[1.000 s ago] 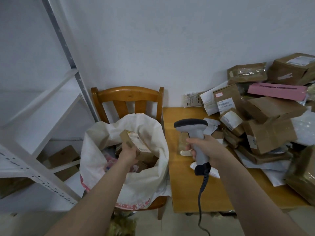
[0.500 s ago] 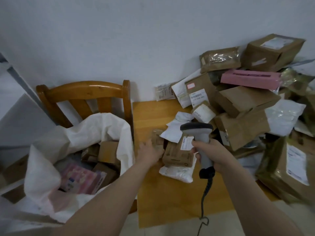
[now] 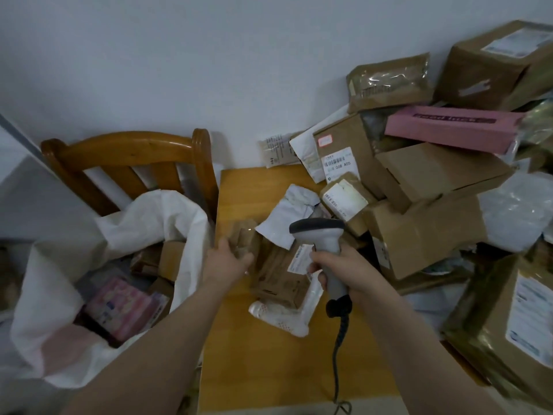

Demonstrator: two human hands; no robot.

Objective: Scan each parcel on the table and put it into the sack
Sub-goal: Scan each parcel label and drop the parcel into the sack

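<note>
We note the left hand (image 3: 227, 260) near the table's (image 3: 269, 369) left edge, fingers seemingly curled round a small taped parcel (image 3: 244, 236), though blur limits certainty. The right hand (image 3: 347, 268) grips the scanner (image 3: 321, 235) over the table's middle. The sack (image 3: 125, 226) gapes just left of the table.

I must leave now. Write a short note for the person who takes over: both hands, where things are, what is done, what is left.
Left hand: at a small brown parcel near the table's left edge; whether it grips it cannot be told.
Right hand: holds the scanner by a labelled brown box.
Sack: open on the chair, left of the table.
Done: several parcels lie in the sack, among them a pink parcel.
Left: the big pile on the table's right side.
</note>
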